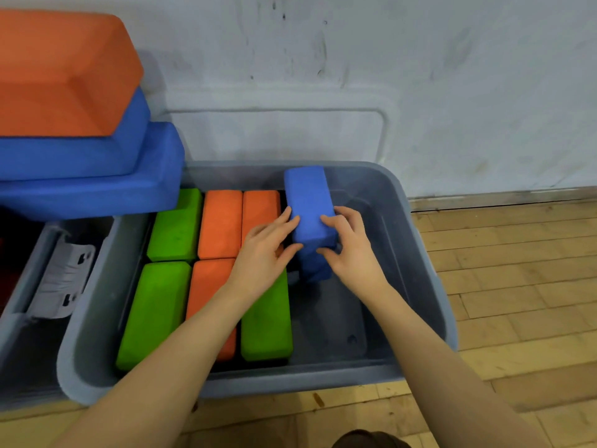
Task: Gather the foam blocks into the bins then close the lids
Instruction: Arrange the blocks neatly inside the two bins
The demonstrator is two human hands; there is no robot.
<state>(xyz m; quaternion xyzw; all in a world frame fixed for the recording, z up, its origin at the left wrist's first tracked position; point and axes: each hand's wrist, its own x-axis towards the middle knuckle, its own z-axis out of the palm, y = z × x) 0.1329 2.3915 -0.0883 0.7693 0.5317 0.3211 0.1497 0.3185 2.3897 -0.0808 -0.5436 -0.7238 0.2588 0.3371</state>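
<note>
We count seven blocks in the grey bin: three green blocks, three orange blocks, and one blue block tilted above the bare right side. Our left hand and right hand both grasp that blue block by its near end, one on each side. A stack of three more blocks, two blue under one orange, stands at the upper left, over a second bin beside the first.
</note>
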